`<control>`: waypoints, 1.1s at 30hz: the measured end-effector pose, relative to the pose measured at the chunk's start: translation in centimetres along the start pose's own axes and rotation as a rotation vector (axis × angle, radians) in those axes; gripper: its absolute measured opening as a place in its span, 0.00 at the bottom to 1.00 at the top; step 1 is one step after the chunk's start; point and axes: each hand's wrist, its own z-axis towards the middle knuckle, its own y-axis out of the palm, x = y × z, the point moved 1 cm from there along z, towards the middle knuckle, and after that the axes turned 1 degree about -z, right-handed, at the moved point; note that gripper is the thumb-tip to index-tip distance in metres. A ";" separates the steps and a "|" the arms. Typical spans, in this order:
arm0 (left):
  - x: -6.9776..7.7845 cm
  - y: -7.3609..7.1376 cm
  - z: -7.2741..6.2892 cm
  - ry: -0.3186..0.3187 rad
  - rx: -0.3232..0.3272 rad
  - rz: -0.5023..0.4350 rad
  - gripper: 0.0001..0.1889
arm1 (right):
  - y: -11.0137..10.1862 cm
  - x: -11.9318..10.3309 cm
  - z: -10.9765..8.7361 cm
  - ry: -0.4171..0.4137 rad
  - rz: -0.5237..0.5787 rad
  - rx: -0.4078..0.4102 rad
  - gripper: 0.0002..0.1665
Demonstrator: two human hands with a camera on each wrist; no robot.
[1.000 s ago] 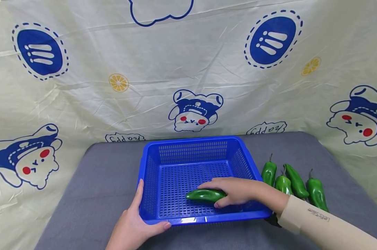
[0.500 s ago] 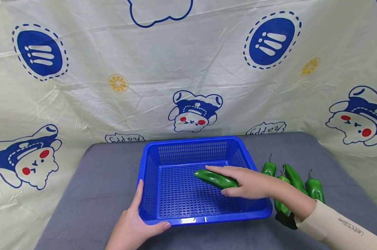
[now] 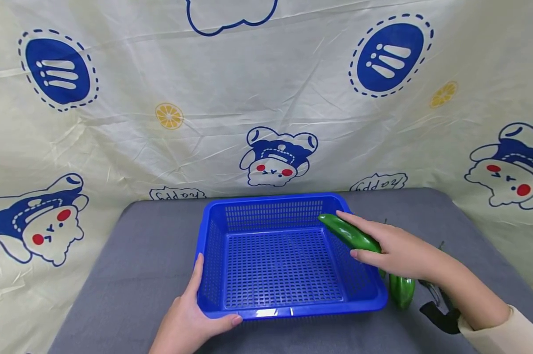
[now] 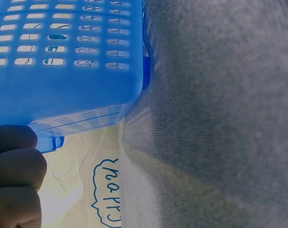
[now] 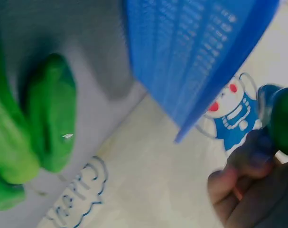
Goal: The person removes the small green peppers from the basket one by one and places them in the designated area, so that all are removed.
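Note:
A blue plastic basket (image 3: 284,268) with slotted walls stands on the grey cloth, and no pepper lies in it. My left hand (image 3: 186,312) holds its near left corner, thumb along the front rim and a finger along the left side; curled fingers (image 4: 15,171) show beside the basket wall in the left wrist view. My right hand (image 3: 396,250) grips a long green pepper (image 3: 348,232) above the basket's right rim. In the right wrist view that pepper (image 5: 283,121) shows only in part.
More green peppers lie on the cloth right of the basket, including one near pepper (image 3: 401,291) and one (image 5: 52,114) in the right wrist view; my right arm partly hides them. A printed curtain (image 3: 204,157) hangs behind the grey-covered table (image 3: 151,265).
My right hand has lifted the pepper up out of the basket and carried it right, over the right rim. The left hand and the basket have stayed in place.

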 end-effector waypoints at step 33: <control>0.1 0.0 0.2 -0.044 -0.022 0.005 0.76 | 4.5 9.1 -3.7 0.395 -0.300 0.027 0.54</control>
